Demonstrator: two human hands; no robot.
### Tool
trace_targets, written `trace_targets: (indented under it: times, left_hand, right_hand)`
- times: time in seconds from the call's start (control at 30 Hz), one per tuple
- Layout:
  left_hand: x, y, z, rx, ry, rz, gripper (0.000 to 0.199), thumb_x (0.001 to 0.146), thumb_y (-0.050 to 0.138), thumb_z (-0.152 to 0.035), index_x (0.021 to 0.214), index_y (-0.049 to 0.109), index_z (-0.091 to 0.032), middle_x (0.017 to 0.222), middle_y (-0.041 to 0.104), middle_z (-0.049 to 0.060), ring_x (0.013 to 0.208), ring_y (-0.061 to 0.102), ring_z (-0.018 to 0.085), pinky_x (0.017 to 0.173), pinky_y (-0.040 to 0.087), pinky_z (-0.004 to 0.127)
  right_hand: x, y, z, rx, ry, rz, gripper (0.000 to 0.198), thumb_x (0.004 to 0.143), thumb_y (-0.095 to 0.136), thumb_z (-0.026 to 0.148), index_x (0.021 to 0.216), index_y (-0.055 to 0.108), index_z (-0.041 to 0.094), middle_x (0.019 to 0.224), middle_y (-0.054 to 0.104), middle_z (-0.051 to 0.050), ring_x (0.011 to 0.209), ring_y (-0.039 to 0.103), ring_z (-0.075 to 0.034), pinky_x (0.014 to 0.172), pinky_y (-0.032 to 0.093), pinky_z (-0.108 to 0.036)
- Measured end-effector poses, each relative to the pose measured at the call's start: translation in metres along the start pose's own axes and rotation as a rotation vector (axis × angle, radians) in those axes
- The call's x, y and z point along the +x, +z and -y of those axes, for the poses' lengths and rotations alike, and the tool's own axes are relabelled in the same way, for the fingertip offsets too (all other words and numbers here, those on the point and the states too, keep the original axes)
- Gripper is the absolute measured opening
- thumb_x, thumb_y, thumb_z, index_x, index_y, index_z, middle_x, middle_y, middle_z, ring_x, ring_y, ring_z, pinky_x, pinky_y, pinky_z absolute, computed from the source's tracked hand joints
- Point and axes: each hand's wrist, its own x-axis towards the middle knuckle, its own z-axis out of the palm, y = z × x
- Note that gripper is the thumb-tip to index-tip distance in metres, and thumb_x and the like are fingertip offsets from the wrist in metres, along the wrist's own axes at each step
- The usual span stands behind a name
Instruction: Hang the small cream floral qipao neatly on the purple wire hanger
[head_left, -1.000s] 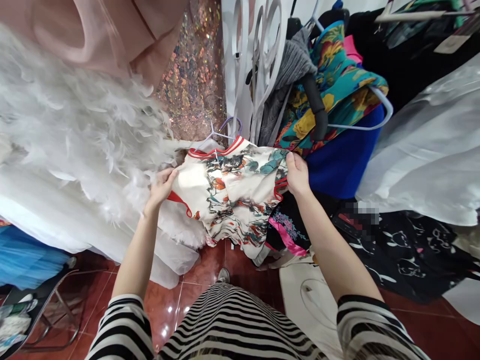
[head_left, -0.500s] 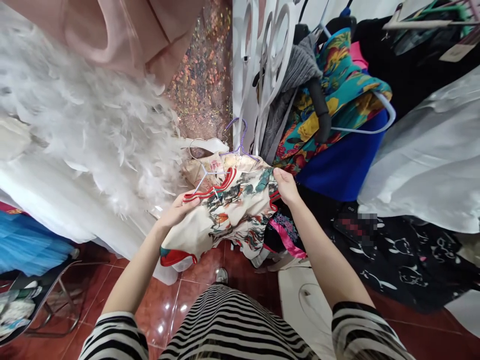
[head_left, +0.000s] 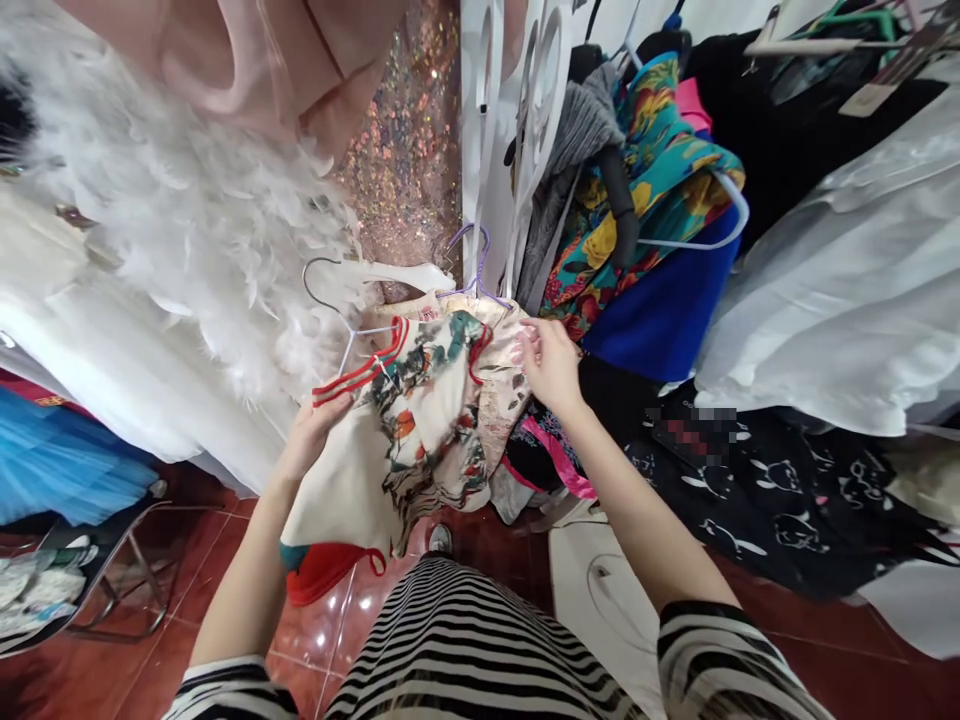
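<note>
Dress (head_left: pixel 420 420), cream with a floral print and red piping, hangs crumpled at frame centre, above the red floor (head_left: pixel 150 670). Head view: left hand (head_left: pixel 315 430), at 9 o'clock of the dress, pinches its red-trimmed edge; right hand (head_left: pixel 551 365), at 3 o'clock, fingers loosely curled on the cloth, grip unclear. Wire hanger (head_left: pixel 337 300) at 11 o'clock; white feather gown (head_left: pixel 187 240) beyond; blue garment (head_left: pixel 667 310) at 2 o'clock.

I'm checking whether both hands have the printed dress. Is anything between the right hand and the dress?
Nothing visible does. The right hand, fingers spread, sits right at the printed dress near its red-trimmed edge; whether it grips is unclear. The left hand holds the dress's other side.
</note>
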Motion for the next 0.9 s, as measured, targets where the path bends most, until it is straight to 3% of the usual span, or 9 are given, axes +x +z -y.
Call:
trace_targets:
  times: [0.1,0.2,0.37,0.53,0.6,0.7,0.77,0.83,0.9]
  left_hand:
    - [-0.006,0.012,-0.004,0.063,0.062,-0.002,0.054,0.065,0.077,-0.051,0.107,0.077,-0.017,0.097,0.078,0.006,0.094,0.071,0.027,0.085,0.060,0.036]
    - [-0.019,0.033,-0.006,0.168,0.191,0.120,0.050,0.078,0.069,-0.054,0.114,0.072,-0.018,0.102,0.075,0.006,0.093,0.069,0.022,0.086,0.059,0.034]
    - [-0.044,0.069,-0.005,0.412,0.369,0.441,0.050,0.096,0.053,-0.053,0.131,0.059,-0.018,0.106,0.070,0.010,0.106,0.065,0.025,0.101,0.055,0.042]
    - [-0.054,0.088,0.000,0.458,0.418,0.644,0.052,0.099,0.047,-0.044,0.145,0.049,-0.020,0.135,0.062,0.013,0.135,0.053,0.028,0.119,0.041,0.047]
    - [-0.052,0.095,0.000,0.402,0.451,0.698,0.055,0.098,0.048,-0.037,0.151,0.042,-0.021,0.142,0.058,0.013,0.133,0.054,0.025,0.117,0.044,0.044]
    - [-0.045,0.104,0.002,0.308,0.472,0.738,0.057,0.095,0.043,-0.021,0.152,0.040,-0.023,0.129,0.066,0.012,0.107,0.068,0.019,0.094,0.058,0.035]
    - [-0.038,0.105,0.002,0.304,0.540,0.627,0.054,0.091,0.040,-0.014,0.143,0.051,-0.022,0.109,0.072,0.008,0.087,0.070,0.015,0.077,0.058,0.029]
    - [-0.029,0.102,0.001,0.373,0.673,0.320,0.043,0.089,0.043,-0.013,0.125,0.064,-0.020,0.097,0.072,0.007,0.083,0.068,0.016,0.076,0.056,0.029]
    - [-0.017,0.094,-0.002,0.516,0.780,-0.029,0.028,0.088,0.052,-0.020,0.110,0.070,-0.019,0.100,0.070,0.009,0.096,0.066,0.021,0.090,0.054,0.036]
  right_hand:
    - [-0.012,0.009,0.039,0.283,-0.128,0.403,0.025,0.098,0.048,0.032,0.109,0.068,0.020,0.095,0.072,-0.009,0.083,0.067,-0.024,0.078,0.055,-0.039]
    - [-0.021,0.016,0.077,0.542,-0.097,0.720,0.036,0.104,0.040,0.044,0.118,0.063,0.020,0.097,0.072,-0.007,0.083,0.067,-0.021,0.076,0.056,-0.036]
    - [-0.025,-0.001,0.103,0.662,-0.114,0.817,0.037,0.096,0.054,0.058,0.096,0.059,0.021,0.097,0.067,-0.005,0.093,0.063,-0.021,0.090,0.054,-0.039]
    - [-0.031,-0.034,0.081,0.649,-0.146,0.874,0.039,0.087,0.066,0.054,0.102,0.055,0.020,0.089,0.060,-0.002,0.082,0.060,-0.020,0.080,0.058,-0.039]
    - [-0.034,-0.042,0.068,0.591,-0.189,0.893,0.044,0.084,0.071,0.050,0.110,0.056,0.018,0.094,0.062,-0.004,0.087,0.062,-0.022,0.084,0.059,-0.042]
    - [-0.036,-0.053,0.053,0.562,-0.256,0.909,0.044,0.092,0.061,0.044,0.126,0.056,0.018,0.114,0.068,-0.009,0.109,0.065,-0.025,0.102,0.054,-0.047]
    - [-0.035,-0.062,0.046,0.549,-0.277,0.900,0.042,0.097,0.053,0.041,0.132,0.057,0.019,0.127,0.068,-0.011,0.123,0.062,-0.026,0.111,0.048,-0.050]
    - [-0.032,-0.073,0.039,0.517,-0.274,0.854,0.042,0.097,0.052,0.038,0.134,0.059,0.020,0.136,0.067,-0.012,0.131,0.059,-0.027,0.115,0.044,-0.051]
    - [-0.027,-0.085,0.033,0.469,-0.257,0.803,0.042,0.096,0.053,0.039,0.133,0.062,0.021,0.138,0.067,-0.012,0.130,0.061,-0.029,0.115,0.044,-0.052]
